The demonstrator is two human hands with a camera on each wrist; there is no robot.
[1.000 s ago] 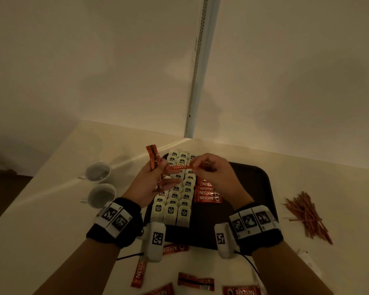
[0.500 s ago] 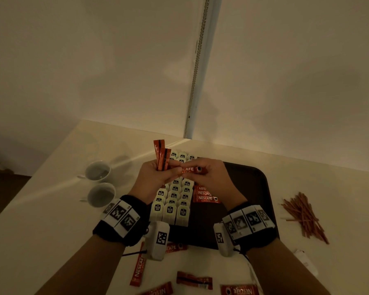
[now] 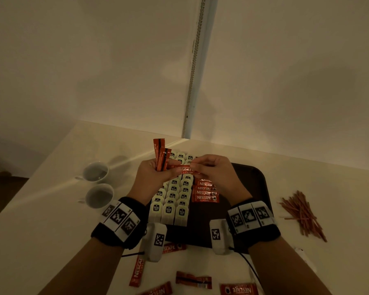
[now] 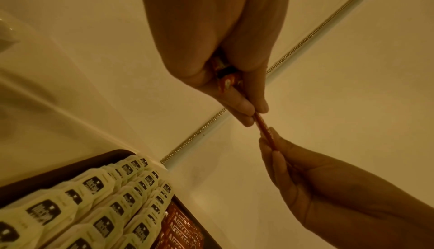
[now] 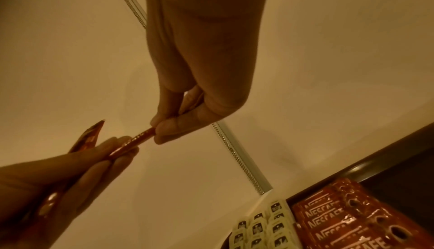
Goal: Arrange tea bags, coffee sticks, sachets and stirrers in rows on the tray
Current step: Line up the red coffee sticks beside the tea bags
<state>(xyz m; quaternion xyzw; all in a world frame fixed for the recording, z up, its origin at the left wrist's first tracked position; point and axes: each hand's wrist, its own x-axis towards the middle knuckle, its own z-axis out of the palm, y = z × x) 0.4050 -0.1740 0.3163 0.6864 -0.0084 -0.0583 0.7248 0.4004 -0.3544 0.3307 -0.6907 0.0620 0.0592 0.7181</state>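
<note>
Coffee stick (image 3: 184,169) lies level in the air above the tray (image 3: 257,188), held at both ends: the left hand (image 3: 152,177) pinches its left end between thumb and fingers, and the right hand (image 3: 213,170) pinches its right end between thumb and fingertips. The left hand also grips a bundle of sticks (image 3: 161,155) in its palm, their upper ends pointing up and away from the person. In the left wrist view the stick (image 4: 264,129) spans the gap between the two hands; in the right wrist view it (image 5: 133,140) runs from the right fingertips down to the left fingers. On the tray, tea bags (image 3: 174,201) stand in three overlapping rows along the left part. Just beside them on the right lies a short row of coffee sticks (image 3: 205,193), labels up, overlapping one another. The right part of the tray is bare. Off the tray, loose sticks (image 3: 193,283) lie on the table (image 3: 41,209) near its front edge. A pile of stirrers (image 3: 301,213) lies on the table to the right of the tray. Two cups (image 3: 97,184) stand to the left of it.
</note>
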